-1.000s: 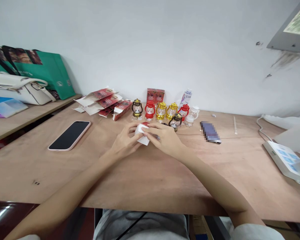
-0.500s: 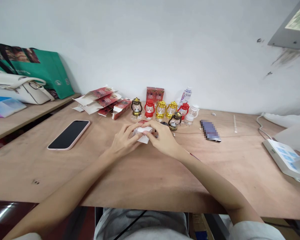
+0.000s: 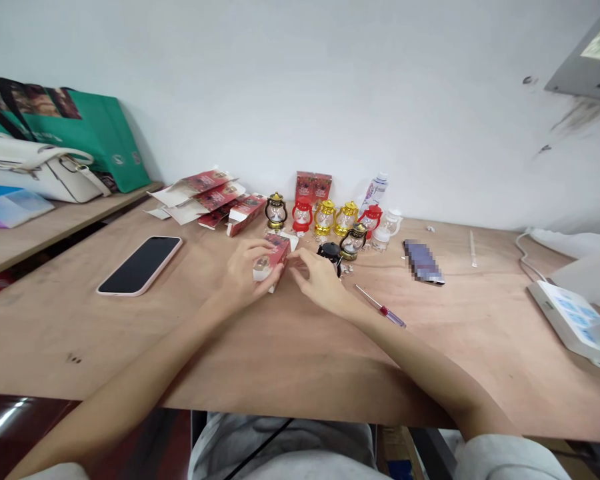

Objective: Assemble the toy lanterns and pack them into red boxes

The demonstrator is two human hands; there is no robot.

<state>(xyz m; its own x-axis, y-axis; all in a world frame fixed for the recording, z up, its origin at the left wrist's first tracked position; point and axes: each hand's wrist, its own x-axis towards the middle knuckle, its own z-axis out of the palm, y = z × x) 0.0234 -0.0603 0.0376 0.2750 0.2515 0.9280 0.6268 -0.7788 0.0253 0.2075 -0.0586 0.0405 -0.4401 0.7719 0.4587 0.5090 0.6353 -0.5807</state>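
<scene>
Pinching the red box (image 3: 277, 252) before the lanterns (image 3: 324, 230), the left hand (image 3: 243, 275) leaves one far flap outspread; right hand (image 3: 318, 279), grip unclear. Two boxes (image 3: 307, 185) stand formed behind the lanterns; unclosed cartons (image 3: 215, 197) lie left.

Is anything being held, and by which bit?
The left hand holds a red box around its near end; whether the right hand touches it, I can't tell.

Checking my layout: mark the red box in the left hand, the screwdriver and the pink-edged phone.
Red box (image 3: 279, 251): head view, printed face.
Screwdriver (image 3: 383, 310): head view, red collar.
Pink-edged phone (image 3: 141, 266): head view, dark screen.
</scene>
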